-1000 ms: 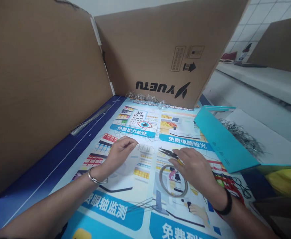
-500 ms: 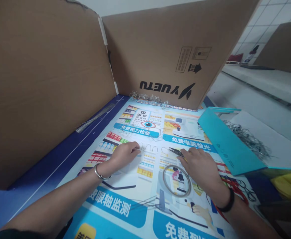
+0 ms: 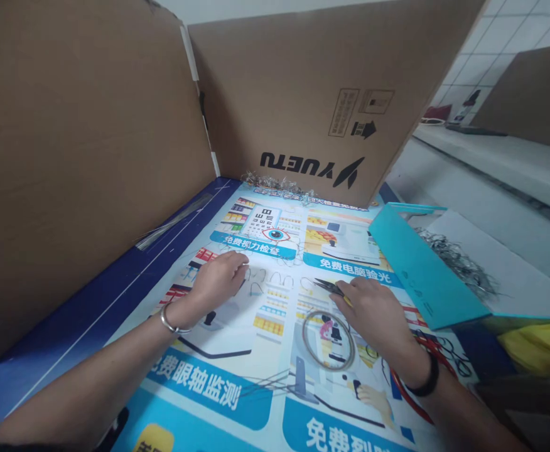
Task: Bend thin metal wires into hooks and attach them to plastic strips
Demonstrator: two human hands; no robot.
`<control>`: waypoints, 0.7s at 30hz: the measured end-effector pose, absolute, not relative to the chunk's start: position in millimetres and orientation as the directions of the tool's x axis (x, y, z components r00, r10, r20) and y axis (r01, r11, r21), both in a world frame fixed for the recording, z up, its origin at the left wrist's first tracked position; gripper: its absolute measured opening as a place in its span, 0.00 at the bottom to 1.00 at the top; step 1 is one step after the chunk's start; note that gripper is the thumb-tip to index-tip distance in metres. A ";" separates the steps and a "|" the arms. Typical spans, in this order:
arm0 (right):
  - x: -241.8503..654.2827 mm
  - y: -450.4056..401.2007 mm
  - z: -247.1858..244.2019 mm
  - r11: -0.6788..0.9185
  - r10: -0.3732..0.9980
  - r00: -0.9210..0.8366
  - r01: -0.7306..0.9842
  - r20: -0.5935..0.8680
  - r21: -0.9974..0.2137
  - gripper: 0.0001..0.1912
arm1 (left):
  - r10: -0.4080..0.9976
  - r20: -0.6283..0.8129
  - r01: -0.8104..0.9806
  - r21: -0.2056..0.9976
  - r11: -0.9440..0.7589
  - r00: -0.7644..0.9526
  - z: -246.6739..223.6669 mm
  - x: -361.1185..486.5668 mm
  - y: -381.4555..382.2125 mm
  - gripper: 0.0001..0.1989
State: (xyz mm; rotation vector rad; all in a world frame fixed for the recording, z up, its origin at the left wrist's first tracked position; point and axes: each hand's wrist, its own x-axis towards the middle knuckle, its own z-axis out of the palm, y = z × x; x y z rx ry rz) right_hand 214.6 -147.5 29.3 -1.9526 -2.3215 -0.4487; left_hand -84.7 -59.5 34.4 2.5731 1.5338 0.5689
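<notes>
Glossy blue and white, a printed sheet (image 3: 209, 430) runs from the lower edge of the frame to its middle, with a few thin straight wires (image 3: 265, 384) lying across it at lower centre. Beyond them lies a flat round coil of pale grey wire (image 3: 305, 342), just below the right hand. Between the two hands, at centre, a strip of sheet leaves room for moving. The bare left hand (image 3: 221, 276), a silver bangle at its wrist, is narrow, fingers drawn together; whether it pinches anything cannot be told. The bare right hand (image 3: 373, 314), a black band at its wrist, is wrapped around slim black-nosed pliers with yellow handles (image 3: 328, 287), tips pointing left. Small thin bent wires (image 3: 275, 274) lie between the left hand and the plier tips. At right, an open teal box (image 3: 425, 270) bounds the space, a grey wire tangle (image 3: 458, 260) behind its front wall. Tall brown cardboard panels (image 3: 303, 94) close off the left and far edges, a silvery wire heap (image 3: 277, 183) at the far panel's foot.
</notes>
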 end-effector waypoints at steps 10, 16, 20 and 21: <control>215.8 -146.9 22.2 0.207 0.941 -0.247 0.961 0.232 0.183 0.15 | 0.864 0.194 0.792 0.345 -0.503 0.464 25.1 -95.6 -48.7 0.09; 211.4 -148.1 23.2 0.212 0.943 -0.252 0.959 0.219 0.188 0.14 | 0.869 0.153 0.807 0.323 -0.494 0.471 27.3 -91.2 -53.6 0.10; 211.1 -148.0 24.5 0.222 0.938 -0.262 0.957 0.227 0.185 0.14 | 0.867 0.135 0.797 0.346 -0.496 0.480 29.0 -89.9 -55.4 0.10; 211.7 -147.8 24.8 0.227 0.937 -0.266 0.957 0.228 0.183 0.14 | 0.867 0.130 0.797 0.347 -0.494 0.480 29.5 -89.8 -55.7 0.10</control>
